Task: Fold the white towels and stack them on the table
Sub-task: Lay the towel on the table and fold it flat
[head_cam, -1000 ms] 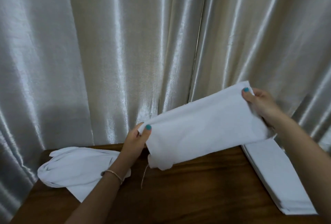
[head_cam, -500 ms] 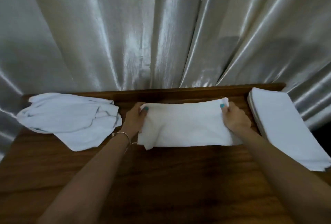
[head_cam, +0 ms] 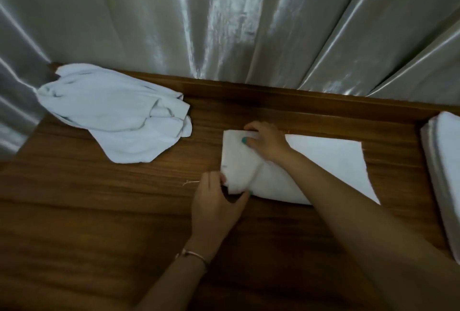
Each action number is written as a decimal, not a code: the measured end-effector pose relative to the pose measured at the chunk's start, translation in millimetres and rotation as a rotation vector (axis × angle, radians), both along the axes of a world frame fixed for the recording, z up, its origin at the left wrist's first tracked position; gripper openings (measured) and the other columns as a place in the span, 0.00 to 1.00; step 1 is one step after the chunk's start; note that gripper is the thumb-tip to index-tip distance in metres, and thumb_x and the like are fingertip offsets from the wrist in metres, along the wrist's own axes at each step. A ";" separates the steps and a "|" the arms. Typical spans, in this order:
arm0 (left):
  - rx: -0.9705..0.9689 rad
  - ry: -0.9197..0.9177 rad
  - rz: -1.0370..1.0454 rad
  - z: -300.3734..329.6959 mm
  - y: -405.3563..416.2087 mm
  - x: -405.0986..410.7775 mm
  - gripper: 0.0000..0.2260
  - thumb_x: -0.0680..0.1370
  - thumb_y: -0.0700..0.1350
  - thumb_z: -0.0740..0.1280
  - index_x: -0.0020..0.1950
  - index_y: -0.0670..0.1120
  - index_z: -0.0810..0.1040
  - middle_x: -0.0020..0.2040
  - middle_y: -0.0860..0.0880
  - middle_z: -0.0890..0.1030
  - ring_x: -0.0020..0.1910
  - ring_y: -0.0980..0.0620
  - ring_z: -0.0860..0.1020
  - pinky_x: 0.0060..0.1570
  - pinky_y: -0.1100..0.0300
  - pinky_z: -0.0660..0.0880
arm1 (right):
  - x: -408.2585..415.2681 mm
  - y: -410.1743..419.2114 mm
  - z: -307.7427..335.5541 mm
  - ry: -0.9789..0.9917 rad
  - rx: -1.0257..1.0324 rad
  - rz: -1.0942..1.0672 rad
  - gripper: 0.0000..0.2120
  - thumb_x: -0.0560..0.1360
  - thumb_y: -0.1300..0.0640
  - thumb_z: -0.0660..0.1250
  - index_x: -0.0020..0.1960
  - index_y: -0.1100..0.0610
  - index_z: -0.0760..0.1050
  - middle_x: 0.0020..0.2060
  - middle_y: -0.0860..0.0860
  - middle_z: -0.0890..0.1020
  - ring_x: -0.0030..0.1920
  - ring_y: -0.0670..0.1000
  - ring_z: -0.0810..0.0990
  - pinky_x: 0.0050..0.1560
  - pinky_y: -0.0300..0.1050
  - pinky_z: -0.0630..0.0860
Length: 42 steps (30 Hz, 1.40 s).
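A white towel [head_cam: 331, 161] lies partly folded on the wooden table [head_cam: 99, 211], right of centre. My right hand [head_cam: 267, 140] reaches across it and presses its far left corner, fingers on the cloth. My left hand [head_cam: 216, 201] pinches the towel's near left corner between thumb and fingers. A crumpled heap of unfolded white towels [head_cam: 117, 114] sits at the table's far left. A neat stack of folded white towels [head_cam: 445, 166] stands at the right edge, partly cut off by the frame.
Shiny silver-grey curtains [head_cam: 224, 24] hang right behind the table's raised back rim [head_cam: 273, 96]. A loose thread [head_cam: 190, 182] trails from the towel beside my left hand. Bare wood stretches across the near left of the table.
The towel went from held up in the air to lying on the table. My right hand has crossed from its right end to its left end, and my left hand moved to the near corner.
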<state>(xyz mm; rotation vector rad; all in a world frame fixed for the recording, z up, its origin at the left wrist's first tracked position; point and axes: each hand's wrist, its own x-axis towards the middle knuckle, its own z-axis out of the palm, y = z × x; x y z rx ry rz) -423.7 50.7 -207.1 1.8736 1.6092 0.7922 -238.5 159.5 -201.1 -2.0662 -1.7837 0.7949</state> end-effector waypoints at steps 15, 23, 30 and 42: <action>-0.163 -0.229 -0.057 11.7 10.4 -16.5 0.16 0.77 0.41 0.67 0.44 0.64 0.72 0.50 0.62 0.74 0.49 0.63 0.74 0.42 0.72 0.71 | 10.2 -2.8 -38.7 0.049 0.311 -0.130 0.09 0.78 0.55 0.64 0.54 0.56 0.79 0.53 0.52 0.76 0.55 0.46 0.67 0.51 0.36 0.60; -0.335 -0.018 -0.030 0.2 29.8 -40.5 0.06 0.75 0.52 0.69 0.47 0.60 0.73 0.46 0.59 0.75 0.53 0.55 0.71 0.56 0.51 0.71 | 11.1 -3.5 -40.6 0.029 0.337 -0.119 0.10 0.79 0.56 0.62 0.55 0.57 0.79 0.54 0.54 0.78 0.57 0.51 0.70 0.53 0.37 0.62; -0.428 -0.035 -0.065 11.7 35.0 -22.5 0.15 0.70 0.57 0.73 0.54 0.53 0.79 0.58 0.56 0.70 0.61 0.55 0.66 0.58 0.58 0.70 | 10.0 -4.5 -41.7 0.027 0.354 -0.125 0.10 0.79 0.55 0.62 0.55 0.56 0.79 0.53 0.53 0.78 0.57 0.50 0.70 0.53 0.37 0.61; -0.681 -0.077 0.254 10.5 48.4 -12.7 0.15 0.70 0.59 0.73 0.48 0.51 0.79 0.43 0.53 0.79 0.42 0.55 0.76 0.38 0.59 0.71 | 10.2 -3.9 -45.4 0.020 0.352 -0.187 0.09 0.78 0.54 0.64 0.54 0.56 0.78 0.53 0.52 0.78 0.56 0.48 0.70 0.51 0.37 0.63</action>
